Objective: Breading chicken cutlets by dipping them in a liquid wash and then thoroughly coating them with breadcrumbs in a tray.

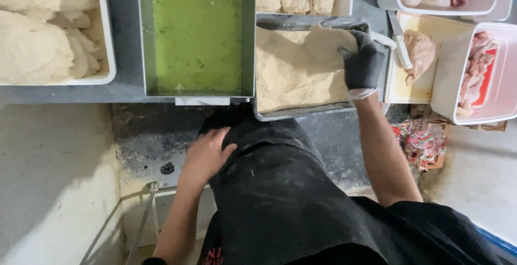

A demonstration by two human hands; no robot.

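Right hand (364, 65), black-gloved, curled down on breaded cutlet (318, 44) in crumb tray (301, 111), grip itself hidden; left hand (207, 154) bare, released, flat on apron (269, 189); cutlet likely soft, floppy, coating fragile, best lifted by edges, supported underneath.

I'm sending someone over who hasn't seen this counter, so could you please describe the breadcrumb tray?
On the grey counter, look right of the tray of green liquid. The metal breadcrumb tray holds sandy crumbs, and the black-gloved right hand rests in it; neighbouring tubs are white plastic.
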